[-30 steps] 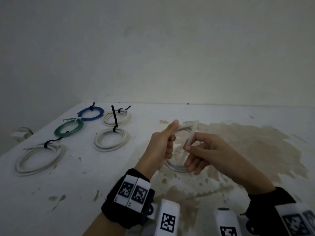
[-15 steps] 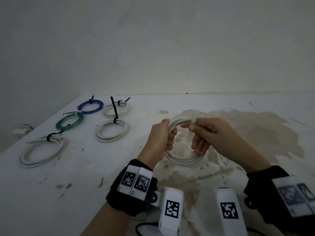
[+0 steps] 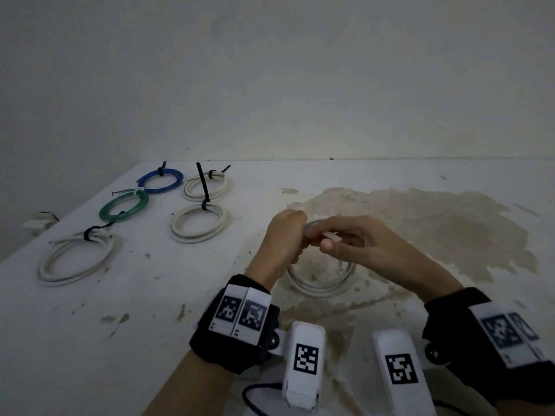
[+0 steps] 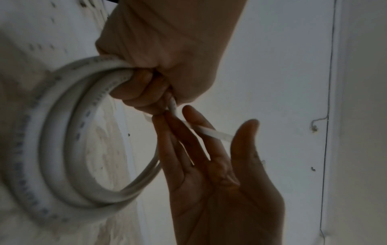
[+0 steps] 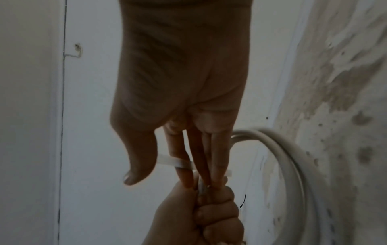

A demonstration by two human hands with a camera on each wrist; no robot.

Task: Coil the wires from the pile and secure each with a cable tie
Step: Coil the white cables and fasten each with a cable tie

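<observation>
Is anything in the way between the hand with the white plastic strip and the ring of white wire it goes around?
Nothing visible is. The left hand grips the coiled white wire, and the right hand holds the white plastic cable tie right against that wire, beside the left fist.

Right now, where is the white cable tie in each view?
Head: the tie is at centre, between the hands, above the coil's lower arc.
Left wrist: the tie is at centre, slanting down-right across the right hand.
Right wrist: the tie is at lower centre, crossing that hand's fingers.
Shared landmark: the left hand fisted on the coil.
</observation>
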